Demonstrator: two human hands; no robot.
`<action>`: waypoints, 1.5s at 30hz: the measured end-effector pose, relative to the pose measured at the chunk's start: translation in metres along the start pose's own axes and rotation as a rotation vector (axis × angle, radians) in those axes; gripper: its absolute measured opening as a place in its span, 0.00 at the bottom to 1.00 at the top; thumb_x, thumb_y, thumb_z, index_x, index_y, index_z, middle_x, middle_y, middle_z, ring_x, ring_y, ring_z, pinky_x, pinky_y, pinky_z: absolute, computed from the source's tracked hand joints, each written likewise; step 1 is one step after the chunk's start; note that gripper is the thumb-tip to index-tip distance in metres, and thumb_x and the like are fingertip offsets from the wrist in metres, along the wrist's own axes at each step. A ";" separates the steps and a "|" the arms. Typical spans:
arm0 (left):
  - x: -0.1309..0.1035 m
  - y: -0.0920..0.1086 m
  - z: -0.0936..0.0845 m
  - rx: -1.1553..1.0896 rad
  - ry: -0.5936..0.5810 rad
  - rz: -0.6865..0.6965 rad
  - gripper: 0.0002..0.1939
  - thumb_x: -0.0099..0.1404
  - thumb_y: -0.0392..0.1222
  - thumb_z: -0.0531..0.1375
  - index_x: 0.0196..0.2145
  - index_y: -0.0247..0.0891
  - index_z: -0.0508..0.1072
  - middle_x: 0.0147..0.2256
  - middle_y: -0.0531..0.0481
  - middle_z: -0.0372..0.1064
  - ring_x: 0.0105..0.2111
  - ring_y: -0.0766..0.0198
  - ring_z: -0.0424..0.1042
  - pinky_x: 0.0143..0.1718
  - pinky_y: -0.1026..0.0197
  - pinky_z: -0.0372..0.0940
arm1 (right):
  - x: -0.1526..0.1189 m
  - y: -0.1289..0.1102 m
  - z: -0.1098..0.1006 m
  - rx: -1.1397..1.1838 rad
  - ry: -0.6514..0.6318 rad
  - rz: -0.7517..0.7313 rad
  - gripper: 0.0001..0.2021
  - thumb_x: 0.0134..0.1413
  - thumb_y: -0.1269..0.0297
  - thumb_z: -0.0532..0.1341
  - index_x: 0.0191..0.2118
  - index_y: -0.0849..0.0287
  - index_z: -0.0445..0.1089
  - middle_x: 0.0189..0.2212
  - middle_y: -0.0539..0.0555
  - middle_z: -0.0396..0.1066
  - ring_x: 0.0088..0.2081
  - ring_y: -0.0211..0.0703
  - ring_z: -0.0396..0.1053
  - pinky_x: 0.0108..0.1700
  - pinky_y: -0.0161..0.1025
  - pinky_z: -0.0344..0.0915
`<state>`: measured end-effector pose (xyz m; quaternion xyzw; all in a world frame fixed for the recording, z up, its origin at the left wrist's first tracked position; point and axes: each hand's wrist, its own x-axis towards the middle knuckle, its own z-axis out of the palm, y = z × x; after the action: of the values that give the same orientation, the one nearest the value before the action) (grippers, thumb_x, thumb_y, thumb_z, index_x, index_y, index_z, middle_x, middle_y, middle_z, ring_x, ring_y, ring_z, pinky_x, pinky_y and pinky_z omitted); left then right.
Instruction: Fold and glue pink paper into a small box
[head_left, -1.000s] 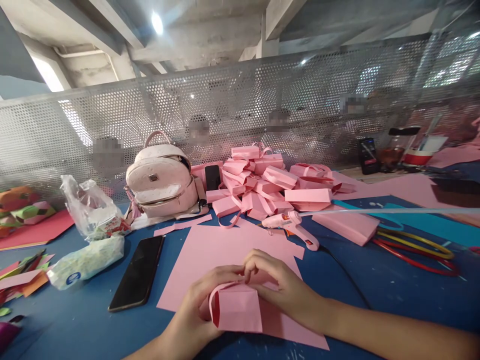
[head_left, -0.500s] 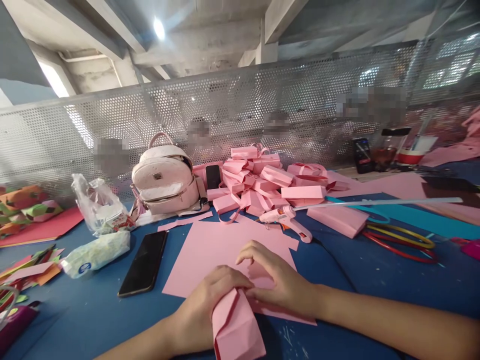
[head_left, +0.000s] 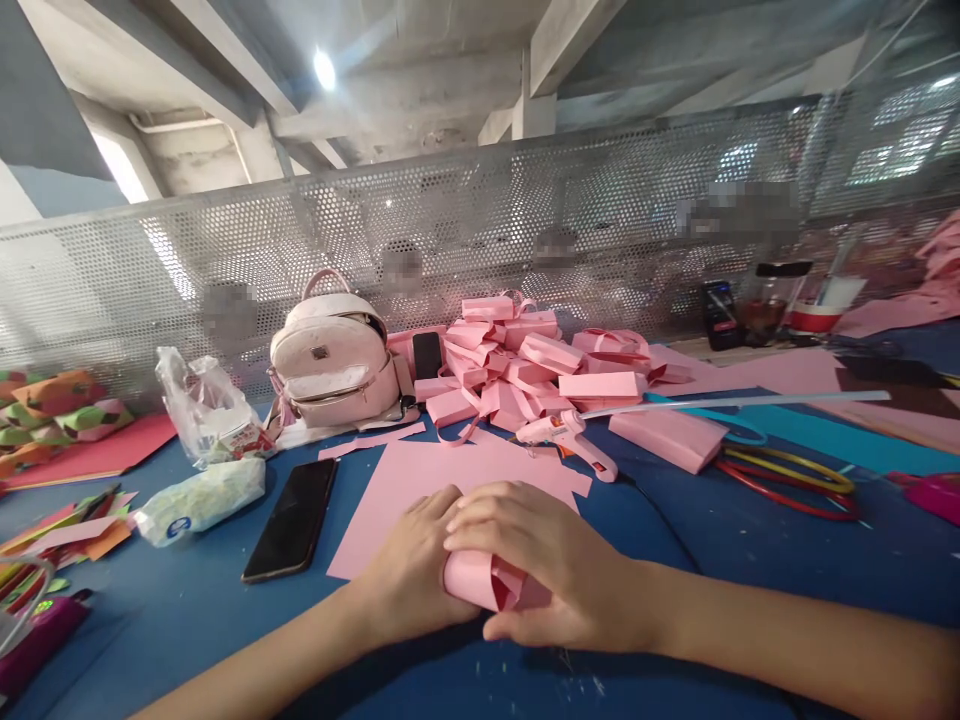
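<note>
A folded pink paper piece point(head_left: 472, 578) is held between my two hands above the blue table. My left hand point(head_left: 412, 570) wraps its left end, with the fingers partly hidden behind my right hand. From above and the right, my right hand point(head_left: 555, 575) curls over it, thumb below and fingers across the top. Beyond my hands lies a flat pink sheet point(head_left: 420, 480). A pink glue gun point(head_left: 574, 440) rests on its side at the sheet's far right edge, in front of a heap of folded pink paper pieces point(head_left: 517, 360).
Left of the sheet are a black phone point(head_left: 291, 520), a tissue pack point(head_left: 202, 498), a plastic bag point(head_left: 214, 415) and a pink backpack point(head_left: 334, 360). Coloured cords point(head_left: 795, 480) and a blue strip point(head_left: 847, 440) lie at the right. A perforated metal screen point(head_left: 465, 210) stands behind.
The folded pink piece has been turned and raised away from me. My right hand has closed over it, and my left hand has moved slightly with it.
</note>
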<state>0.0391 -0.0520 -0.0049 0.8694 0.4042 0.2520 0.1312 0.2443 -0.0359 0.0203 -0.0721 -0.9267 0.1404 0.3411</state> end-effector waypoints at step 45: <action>0.008 -0.047 -0.002 -0.017 0.300 0.275 0.10 0.69 0.36 0.62 0.46 0.42 0.81 0.50 0.42 0.78 0.51 0.49 0.75 0.49 0.45 0.72 | -0.023 0.060 0.002 -0.085 0.231 0.210 0.06 0.65 0.62 0.63 0.40 0.55 0.79 0.42 0.57 0.78 0.44 0.47 0.73 0.46 0.46 0.70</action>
<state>0.0124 -0.0159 -0.0209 0.8680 0.2946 0.3975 0.0413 0.2622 0.0155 -0.0139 -0.1983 -0.8738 0.1268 0.4256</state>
